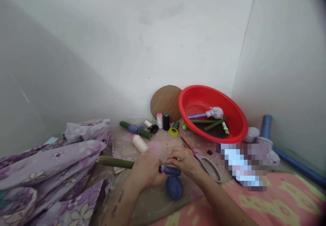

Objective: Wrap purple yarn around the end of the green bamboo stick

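Observation:
My left hand is closed around a green stalk, which lies level and sticks out to the left. To the right of that hand, the stalk's end is wrapped in blue yarn, with a dark band beside my thumb. My right hand has its fingers bent and pinched together over the wrapped end; the strand between them is too small to make out. Just below the wrapping sits a ball of blue yarn. Scissors with pale handles lie by my right wrist.
Thread spools and another yarn-wrapped stalk lie farther back. A red basin holding stalks leans near a cardboard disc at the wall. Floral cloth is bunched on the left. At right are a pixelated object and a blue rod.

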The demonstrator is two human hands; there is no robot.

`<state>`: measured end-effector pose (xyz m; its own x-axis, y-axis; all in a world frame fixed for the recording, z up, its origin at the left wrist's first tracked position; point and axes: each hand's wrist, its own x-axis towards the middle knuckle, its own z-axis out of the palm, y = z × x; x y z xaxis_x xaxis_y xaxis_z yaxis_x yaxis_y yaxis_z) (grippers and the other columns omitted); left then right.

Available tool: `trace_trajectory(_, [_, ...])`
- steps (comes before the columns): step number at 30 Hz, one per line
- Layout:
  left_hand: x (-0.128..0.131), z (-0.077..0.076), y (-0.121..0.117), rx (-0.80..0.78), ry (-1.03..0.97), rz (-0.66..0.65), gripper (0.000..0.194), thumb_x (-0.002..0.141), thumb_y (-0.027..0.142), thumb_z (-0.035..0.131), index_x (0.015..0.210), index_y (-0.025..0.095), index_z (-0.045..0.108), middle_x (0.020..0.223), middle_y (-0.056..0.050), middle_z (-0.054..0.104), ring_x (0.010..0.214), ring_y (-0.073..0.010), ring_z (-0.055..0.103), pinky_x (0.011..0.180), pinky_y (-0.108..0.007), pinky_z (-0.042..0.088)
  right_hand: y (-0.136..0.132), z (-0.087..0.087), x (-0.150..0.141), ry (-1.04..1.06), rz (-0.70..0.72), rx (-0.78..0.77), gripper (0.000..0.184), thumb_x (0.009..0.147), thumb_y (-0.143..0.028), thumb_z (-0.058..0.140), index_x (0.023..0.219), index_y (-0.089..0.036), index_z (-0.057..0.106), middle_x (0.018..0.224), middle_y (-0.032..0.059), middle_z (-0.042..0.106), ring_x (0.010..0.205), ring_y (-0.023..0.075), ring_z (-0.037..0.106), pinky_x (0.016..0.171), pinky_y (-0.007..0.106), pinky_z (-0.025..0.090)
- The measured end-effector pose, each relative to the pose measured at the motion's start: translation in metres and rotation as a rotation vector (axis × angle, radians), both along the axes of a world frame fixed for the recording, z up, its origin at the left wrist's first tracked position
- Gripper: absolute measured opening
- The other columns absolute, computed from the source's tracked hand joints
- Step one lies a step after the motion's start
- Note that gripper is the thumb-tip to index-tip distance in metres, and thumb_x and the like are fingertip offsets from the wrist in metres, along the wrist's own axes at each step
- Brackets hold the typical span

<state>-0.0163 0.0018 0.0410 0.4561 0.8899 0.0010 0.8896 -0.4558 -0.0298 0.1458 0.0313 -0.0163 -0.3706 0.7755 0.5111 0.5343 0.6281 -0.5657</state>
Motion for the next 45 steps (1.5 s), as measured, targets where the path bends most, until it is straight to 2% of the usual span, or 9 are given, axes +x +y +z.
trace_trajectory(3, [-0.001,0.006,-0.004,-0.003,0.003,0.057,0.033,0.066,0.036,0.04,0.067,0.015,0.066,0.065,-0.012,0.062,0.066,-0.0231,0.057,0.06,-0.031,0.039,-0.002,0.004,0.001,-0.064,0.021,0.024,0.015,0.071,-0.027,0.056,0.062,-0.019,0.065,0.06,-0.0005,0.056,0.06,0.0096,0.051,0.053,0.018,0.033])
trace_trajectory(9, [-0.008,0.011,-0.007,0.018,0.009,0.046,0.029,0.063,0.032,0.042,0.064,0.016,0.065,0.061,-0.01,0.062,0.062,-0.0234,0.057,0.054,-0.029,0.038,-0.002,0.011,0.009,-0.2,0.018,0.133,0.018,0.075,-0.029,0.051,0.068,-0.022,0.065,0.065,0.0006,0.058,0.065,0.0108,0.051,0.056,0.02,0.032])
trace_trajectory(15, [-0.011,0.01,-0.009,-0.074,-0.063,0.018,0.022,0.059,0.032,0.046,0.062,0.019,0.065,0.054,-0.004,0.058,0.057,-0.0183,0.055,0.047,-0.023,0.031,-0.003,0.014,0.012,-0.12,-0.012,0.146,0.023,0.074,-0.037,0.051,0.067,-0.021,0.065,0.062,0.0012,0.057,0.062,0.0108,0.05,0.055,0.021,0.032])
trace_trajectory(21, [-0.005,0.007,-0.008,-0.095,-0.14,-0.158,0.019,0.059,0.029,0.047,0.06,0.02,0.063,0.049,-0.001,0.055,0.046,-0.0121,0.045,0.043,-0.022,0.023,-0.001,0.006,0.004,0.044,-0.008,0.043,0.022,0.073,-0.036,0.053,0.064,-0.019,0.065,0.059,-0.0002,0.057,0.057,0.0091,0.05,0.053,0.02,0.034])
trace_trajectory(25, [-0.002,0.007,-0.007,-0.069,-0.173,-0.201,0.02,0.061,0.028,0.045,0.063,0.02,0.063,0.049,0.0,0.054,0.045,-0.0112,0.042,0.045,-0.022,0.024,0.003,0.002,0.002,0.188,0.022,-0.054,0.02,0.07,-0.033,0.056,0.061,-0.017,0.065,0.055,-0.0005,0.057,0.053,0.0083,0.05,0.051,0.019,0.035])
trace_trajectory(30, [-0.002,0.007,-0.006,-0.038,-0.183,-0.178,0.022,0.062,0.03,0.045,0.066,0.021,0.064,0.05,-0.001,0.054,0.048,-0.0125,0.043,0.048,-0.022,0.026,0.006,0.003,0.003,0.268,0.07,-0.152,0.018,0.068,-0.029,0.058,0.058,-0.016,0.064,0.052,-0.0015,0.057,0.05,0.0078,0.049,0.049,0.018,0.035])
trace_trajectory(39, [-0.004,0.01,-0.005,-0.102,-0.253,-0.158,0.018,0.063,0.026,0.045,0.064,0.018,0.061,0.053,-0.001,0.054,0.049,-0.0121,0.044,0.048,-0.022,0.025,0.014,-0.008,0.005,0.302,0.013,-0.24,0.023,0.063,-0.032,0.061,0.05,-0.013,0.059,0.047,-0.0024,0.051,0.046,0.0064,0.043,0.044,0.017,0.031])
trace_trajectory(41, [-0.003,0.01,-0.005,-0.061,-0.29,-0.131,0.018,0.062,0.025,0.046,0.071,0.018,0.06,0.058,-0.001,0.056,0.054,-0.0137,0.046,0.05,-0.022,0.026,0.018,-0.01,0.006,0.292,-0.012,-0.276,0.027,0.061,-0.036,0.061,0.046,-0.013,0.056,0.045,-0.003,0.047,0.044,0.006,0.04,0.042,0.017,0.029])
trace_trajectory(45, [0.0,0.011,-0.005,-0.021,-0.385,-0.115,0.034,0.059,0.023,0.05,0.092,0.019,0.054,0.067,-0.002,0.057,0.059,-0.0148,0.048,0.052,-0.022,0.027,0.024,-0.013,0.006,0.259,-0.024,-0.334,0.036,0.06,-0.041,0.059,0.04,-0.014,0.048,0.04,-0.0047,0.037,0.041,0.0051,0.031,0.038,0.018,0.022])
